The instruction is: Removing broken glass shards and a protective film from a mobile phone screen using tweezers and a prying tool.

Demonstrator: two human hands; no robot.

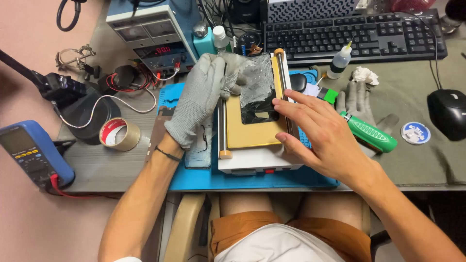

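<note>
Left hand (199, 99) is in a grey glove, fingers pinched shut on the edge of a cracked glass sheet (256, 80) that's lifted off the dark phone screen (259, 115). The screen sits on the tan pad of a white heating plate (252, 145), which stands on a blue mat (194, 177) mid-desk. Right hand (323, 136) is bare, fingers spread flat and holding nothing, fingertips pressing the screen's right edge by the plate's metal rail. Just right of it there's a green tool (369, 132) lying on a spare grey glove (359, 99). Tape roll (119, 134) and a blue meter (29, 153) sit off to the left, keyboard (354, 34) at the back.
</note>
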